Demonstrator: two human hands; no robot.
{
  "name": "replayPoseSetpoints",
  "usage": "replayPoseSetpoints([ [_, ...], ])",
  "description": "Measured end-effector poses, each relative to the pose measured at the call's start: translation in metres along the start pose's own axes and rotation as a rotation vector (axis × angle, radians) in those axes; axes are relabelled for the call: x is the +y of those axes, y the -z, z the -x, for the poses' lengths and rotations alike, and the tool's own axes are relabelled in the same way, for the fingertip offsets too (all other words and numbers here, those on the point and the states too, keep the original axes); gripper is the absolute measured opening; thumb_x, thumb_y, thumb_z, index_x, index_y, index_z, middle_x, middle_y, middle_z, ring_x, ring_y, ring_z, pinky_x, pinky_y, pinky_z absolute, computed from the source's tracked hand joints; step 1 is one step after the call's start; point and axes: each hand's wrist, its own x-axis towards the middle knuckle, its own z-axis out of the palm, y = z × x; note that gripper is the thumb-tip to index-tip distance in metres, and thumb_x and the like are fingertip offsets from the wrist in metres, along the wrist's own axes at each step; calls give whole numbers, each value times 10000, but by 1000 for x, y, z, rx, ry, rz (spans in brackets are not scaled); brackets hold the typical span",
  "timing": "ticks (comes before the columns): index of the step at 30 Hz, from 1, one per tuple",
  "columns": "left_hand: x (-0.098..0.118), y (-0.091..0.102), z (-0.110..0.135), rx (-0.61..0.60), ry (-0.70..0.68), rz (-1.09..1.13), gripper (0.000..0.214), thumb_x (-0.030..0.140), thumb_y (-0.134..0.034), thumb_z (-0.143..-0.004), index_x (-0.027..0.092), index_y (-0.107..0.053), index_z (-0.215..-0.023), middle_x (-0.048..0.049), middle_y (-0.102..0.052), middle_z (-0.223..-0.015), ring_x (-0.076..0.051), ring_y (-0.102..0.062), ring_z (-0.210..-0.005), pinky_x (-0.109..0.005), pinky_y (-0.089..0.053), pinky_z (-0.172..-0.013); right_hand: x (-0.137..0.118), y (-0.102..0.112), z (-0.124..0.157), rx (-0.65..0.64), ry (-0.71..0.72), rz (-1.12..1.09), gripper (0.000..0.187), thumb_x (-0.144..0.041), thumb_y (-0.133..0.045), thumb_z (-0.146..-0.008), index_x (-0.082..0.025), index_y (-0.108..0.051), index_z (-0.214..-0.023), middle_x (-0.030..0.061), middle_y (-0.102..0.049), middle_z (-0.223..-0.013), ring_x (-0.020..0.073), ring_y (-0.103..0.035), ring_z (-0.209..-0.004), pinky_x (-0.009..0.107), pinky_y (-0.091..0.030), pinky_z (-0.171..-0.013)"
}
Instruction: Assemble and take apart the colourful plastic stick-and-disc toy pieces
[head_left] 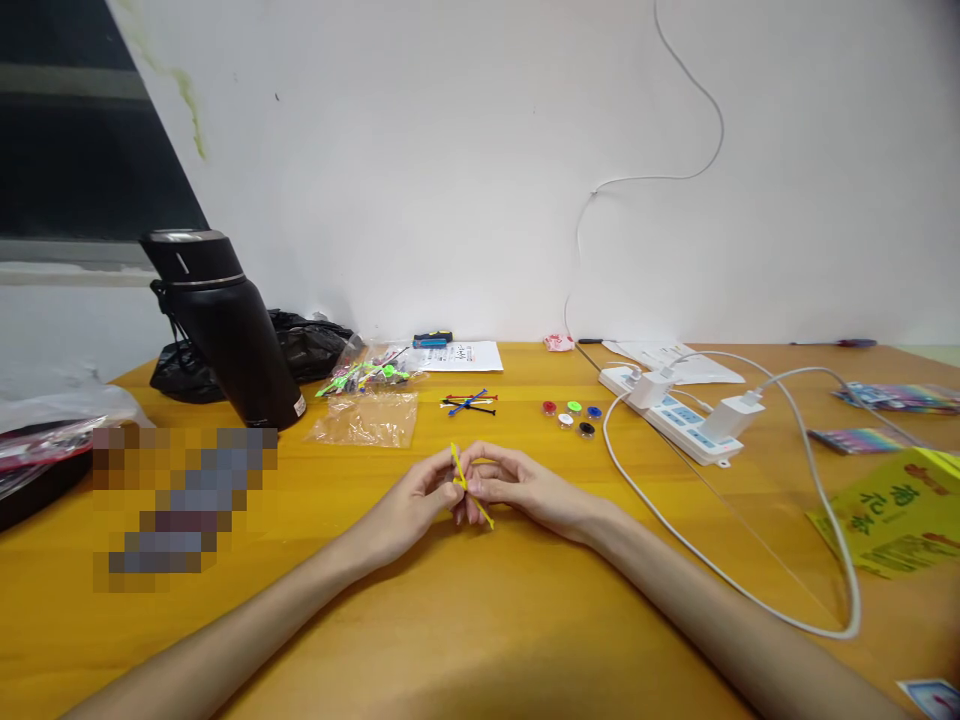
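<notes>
Near the middle of the table, my left hand [430, 490] and my right hand [510, 482] meet around a thin yellow plastic stick [460, 466] with widened ends. The fingers of both hands are closed on it, thumbs pressed near its middle. It slants, one end up to the left and the other down to the right. Just beyond my hands lies a small pile of similar thin sticks [470, 403] in blue, black, red and white. To the right of that pile sit several small round pieces [574, 408] in red, green, blue, white and black.
A black bottle [229, 335] stands at the left, before a black plastic bag [319, 345]. Clear bags [371, 418] and green pieces lie near it. On the right are a power strip [686, 425] with chargers, a looping white cable [825, 500] and a yellow-green packet [892, 512].
</notes>
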Motion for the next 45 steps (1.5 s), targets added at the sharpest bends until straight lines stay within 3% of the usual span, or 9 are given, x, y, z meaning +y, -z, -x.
replayPoseSetpoints([
  [10,1,-1,3,-41,10,-37,400,566,-555,-948,169,-579,-995,-58,-659,-834,-162,-568,-738,-278,-418,-693,-2,-1,0,-27,-25,0,332,-477,-698,-913,-191,-552,-994,15,-670,-785,141,-619,-732,288,-453,-761],
  [15,0,-1,3,30,64,-15,370,534,-527,-961,183,-554,-850,15,-497,-661,-128,-422,-609,-267,-353,-615,-6,-2,2,-31,-26,28,326,-478,-712,-902,-182,-583,-947,-25,-609,-704,115,-565,-680,269,-436,-761],
  [18,3,-3,2,91,94,31,334,509,-538,-957,189,-542,-859,29,-450,-679,-111,-384,-580,-250,-329,-576,-6,1,0,75,19,55,326,-474,-726,-889,-183,-643,-1009,-4,-645,-797,123,-592,-739,276,-457,-784],
  [22,5,-6,0,99,141,138,252,422,-524,-968,209,-475,-844,51,-405,-682,-93,-339,-541,-229,-313,-532,-3,12,-4,344,142,201,367,-459,-733,-881,-222,-680,-1155,61,-717,-1041,189,-674,-984,335,-497,-909],
  [27,5,-7,1,90,171,119,231,405,-537,-978,219,-451,-870,68,-343,-665,-93,-311,-554,-210,-319,-532,-7,20,-3,555,269,513,300,-437,-683,-919,-214,-677,-1119,86,-746,-1042,241,-713,-1030,402,-519,-953],
  [35,5,-6,-1,228,124,116,383,544,-618,-918,199,-480,-822,62,-326,-707,-75,-318,-555,-209,-380,-514,-8,7,0,432,266,597,237,-401,-637,-953,-214,-712,-1079,70,-749,-1070,218,-703,-1010,371,-540,-925],
  [39,6,-8,-3,270,116,140,412,550,-619,-917,195,-460,-781,61,-322,-708,-70,-321,-548,-208,-396,-509,-6,5,-1,372,224,586,238,-391,-645,-950,-213,-716,-1093,63,-752,-1064,191,-703,-884,357,-548,-869],
  [45,9,-6,-3,391,72,132,432,560,-634,-901,188,-467,-761,43,-368,-750,-78,-371,-587,-199,-415,-515,-8,11,1,456,234,611,250,-403,-623,-967,-207,-681,-1110,66,-744,-1025,195,-690,-922,324,-535,-818],
])
